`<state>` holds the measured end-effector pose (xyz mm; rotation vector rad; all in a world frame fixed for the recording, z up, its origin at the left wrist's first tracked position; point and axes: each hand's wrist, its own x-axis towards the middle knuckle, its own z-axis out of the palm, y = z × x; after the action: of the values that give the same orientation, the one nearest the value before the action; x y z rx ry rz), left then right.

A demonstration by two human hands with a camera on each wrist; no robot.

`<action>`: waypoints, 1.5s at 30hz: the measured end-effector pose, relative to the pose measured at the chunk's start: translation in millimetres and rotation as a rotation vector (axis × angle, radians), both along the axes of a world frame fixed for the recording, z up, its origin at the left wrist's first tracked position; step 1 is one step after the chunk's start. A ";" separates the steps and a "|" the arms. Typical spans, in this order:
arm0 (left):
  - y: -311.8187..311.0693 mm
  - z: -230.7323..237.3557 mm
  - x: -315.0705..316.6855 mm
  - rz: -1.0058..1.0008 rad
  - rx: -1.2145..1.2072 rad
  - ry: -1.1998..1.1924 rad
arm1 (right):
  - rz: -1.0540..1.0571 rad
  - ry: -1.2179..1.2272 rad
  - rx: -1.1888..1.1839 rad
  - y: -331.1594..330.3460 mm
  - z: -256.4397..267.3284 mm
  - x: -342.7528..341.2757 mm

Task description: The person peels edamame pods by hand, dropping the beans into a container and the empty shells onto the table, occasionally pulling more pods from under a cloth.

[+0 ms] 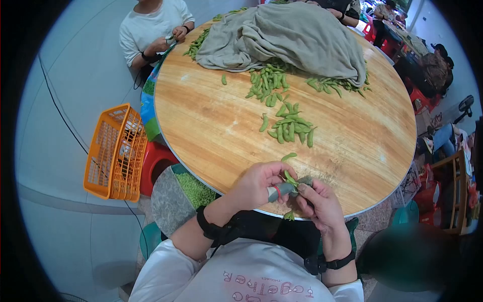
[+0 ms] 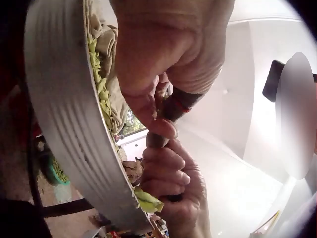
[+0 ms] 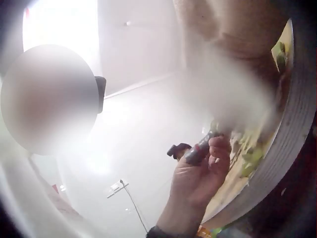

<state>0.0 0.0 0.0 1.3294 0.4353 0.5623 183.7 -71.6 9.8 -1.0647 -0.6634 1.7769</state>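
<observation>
Left hand (image 1: pixel 254 187): one, thumb and fingers pinching a green pod (image 1: pixel 290 177); one grey wrap (image 1: pixel 282 191) with a red band covers the thumb.
Right hand (image 1: pixel 323 204): one, thumb and fingers curled, pinching that pod's near end.
Held pod: one, between both hands' fingertips, over the table (image 1: pixel 362 131).
Green scrap (image 1: pixel 289 216): one, just below the hands, by the table edge.
Loose pod (image 1: pixel 289 156): one, just beyond the left hand.
Shelled beans (image 1: pixel 196 190): one heap, too many to count, left of the left hand, lower than the tabletop.
Small pile (image 1: pixel 292 128): over ten overlapping pods, straight beyond the hands.
Orange crate (image 1: pixel 108 161): one, well left of the hands.
Grey cloth (image 1: pixel 282 38): one, far beyond the hands, pods spilling from under it.
Seated person (image 1: pixel 151 30): one, in white, far beyond the left hand.
</observation>
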 end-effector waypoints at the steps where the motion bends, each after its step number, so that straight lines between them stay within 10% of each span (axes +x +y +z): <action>1: -1.3 4.1 1.7 0.055 -0.099 -0.008 | -0.017 -0.096 0.010 -0.5 2.3 0.3; 8: 4.2 -8.5 6.5 0.188 -0.373 -0.162 | -0.057 -0.925 0.514 5.4 -2.9 -4.5; 11: -3.3 -9.1 16.8 0.255 -0.363 -0.143 | 0.063 -0.986 0.525 5.9 -2.8 -3.5; 15: -4.2 -7.1 16.4 0.111 -0.601 -0.305 | 0.105 -0.114 0.023 7.8 3.9 1.1; 19: -4.0 -4.7 16.8 0.100 -0.674 -0.297 | 0.095 0.101 -0.103 8.3 8.5 -2.2; 21: -5.3 -4.2 21.1 0.141 -0.644 -0.271 | -0.005 -0.653 0.216 8.6 7.4 -8.1; 24: -7.8 -8.5 27.6 0.280 -0.064 -0.014 | -0.045 -1.119 0.515 10.4 2.5 -9.4; 28: -3.1 -15.0 24.6 0.282 -0.044 0.009 | -0.012 -1.159 0.536 14.2 0.4 -5.2; 33: -3.3 -12.4 18.6 0.230 -0.063 0.023 | 0.045 -0.306 -0.047 17.1 8.5 -1.1; 37: -3.7 -10.4 20.9 0.294 -0.229 -0.069 | -0.030 -0.330 -0.029 19.2 7.3 -12.2; 41: -11.4 -10.3 27.4 0.459 -0.541 -0.255 | -0.199 -0.871 0.305 25.5 -6.6 -27.1; 45: -9.1 -20.9 30.1 0.500 -0.350 -0.219 | -0.250 -1.036 0.337 33.3 -2.5 -34.6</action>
<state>30.1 -9.1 -20.9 0.8090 0.6567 0.9864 149.1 -38.2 7.3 -1.7090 -1.3094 0.7586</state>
